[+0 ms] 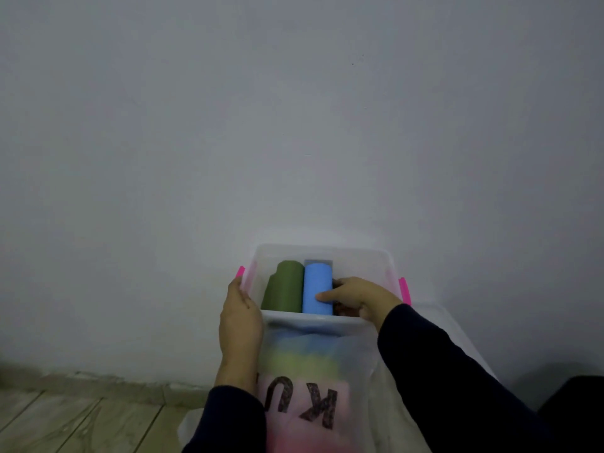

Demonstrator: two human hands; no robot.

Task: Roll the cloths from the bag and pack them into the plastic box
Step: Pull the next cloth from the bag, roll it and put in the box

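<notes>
A person looks down at a clear plastic storage box (322, 251) with bright pink side latches, set close against a plain grey wall. Inside it, two rolled cloths lie side by side and touching: an olive green roll (283, 287) on the left and a light blue roll (316, 286) to its right, both pointing away from the person, probably so that more rolls fit alongside.

The left hand (240, 317) lies flat along the box's left outer wall, fingers straight, apparently steadying the box. The right hand (354, 297), in a dark sleeve, reaches into the box on the right. Its thumb presses the blue roll's side while its fingers curl around a dark, patterned cloth (343, 309), mostly hidden beneath the hand; it seems to be seating this third roll next to the blue one.

Nearer the person, a translucent white plastic bag (313, 371) with large dark letters rests against the box's near edge. Blurred blue, yellow and pink cloths show through it, so more rolling seems to remain. Pale wooden floorboards (65, 416) show at lower left.
</notes>
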